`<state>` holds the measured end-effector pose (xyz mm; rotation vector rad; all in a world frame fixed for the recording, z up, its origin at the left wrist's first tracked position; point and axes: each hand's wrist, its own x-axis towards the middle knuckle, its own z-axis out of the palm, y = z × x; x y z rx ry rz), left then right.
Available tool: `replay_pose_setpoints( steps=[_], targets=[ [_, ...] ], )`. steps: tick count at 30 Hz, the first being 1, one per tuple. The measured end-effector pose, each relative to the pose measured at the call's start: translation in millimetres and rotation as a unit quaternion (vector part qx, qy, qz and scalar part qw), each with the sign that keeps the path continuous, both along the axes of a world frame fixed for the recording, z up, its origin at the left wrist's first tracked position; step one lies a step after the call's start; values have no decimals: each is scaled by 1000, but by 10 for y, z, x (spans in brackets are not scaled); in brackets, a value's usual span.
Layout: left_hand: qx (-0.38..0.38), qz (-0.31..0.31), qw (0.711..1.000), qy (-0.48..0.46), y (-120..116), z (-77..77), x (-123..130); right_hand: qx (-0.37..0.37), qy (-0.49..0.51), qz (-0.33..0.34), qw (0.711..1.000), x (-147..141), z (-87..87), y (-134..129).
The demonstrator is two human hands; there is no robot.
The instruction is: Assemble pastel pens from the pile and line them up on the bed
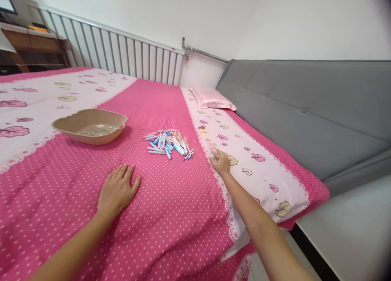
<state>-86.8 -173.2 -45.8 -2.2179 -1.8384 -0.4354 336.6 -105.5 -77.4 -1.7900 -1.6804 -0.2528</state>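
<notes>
My left hand (117, 189) lies flat on the pink dotted bedspread (171, 207), fingers spread, holding nothing. To the right, my right hand (220, 161) is at several slim pinkish sticks (213, 146) on the white printed strip; whether its fingers grip them is too small to tell. Just beyond these lies a short row of tan sticks with dark ends (204, 133). Between and beyond my hands is a loose pile of blue, white and pinkish pens (166, 142), pointing various ways.
A beige plastic basin (91, 136) stands on the bed at the left. A pink pillow (212, 98) lies near the grey padded headboard (293, 110). White railings (122, 53) and a wooden desk (36, 42) are at the back.
</notes>
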Motion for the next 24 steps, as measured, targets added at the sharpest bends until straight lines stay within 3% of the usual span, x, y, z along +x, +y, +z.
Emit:
replay_pose_setpoints(
  steps=[24],
  targets=[
    [12,0,1000,14,-14,15,8,18,62,-17,998,-27,38,-15]
  ],
)
